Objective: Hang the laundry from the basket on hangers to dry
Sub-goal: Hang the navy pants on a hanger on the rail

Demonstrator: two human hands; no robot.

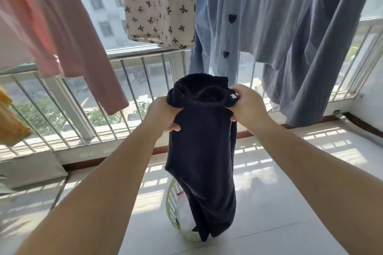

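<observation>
Laundry is mid-transfer: a dark garment [202,151] hangs at the centre of the frame, lifted clear above the pale basket [173,198] that sits on the tiled floor [290,203] at lower centre, its hem dangling down to the basket's rim. The step in hand looks to be sorting out the top of the piece — finding the waistband or opening — before it goes on a hanger. No hanger shows in either hand, so the next move probably calls for spreading the bunched top edge flat and then fetching a hanger, or lifting the piece to join the other clothes.

The left hand [163,114] is at centre left, arm stretched forward from the lower left corner; its grip is closed on the gathered upper edge, thumb pressed on the near face of the cloth. The right hand [247,105] comes in from the lower right, fingers curled round the other side of the bunched top, seemingly pinching a small loop or tag — too small to tell which.

Along the top of the frame other pieces already hang: a pink top [51,27] at upper left, a bow-printed cloth [159,6] at upper centre, a blue shirt [259,16] with heart-shaped buttons at upper right. Behind them runs a metal railing [124,80].
</observation>
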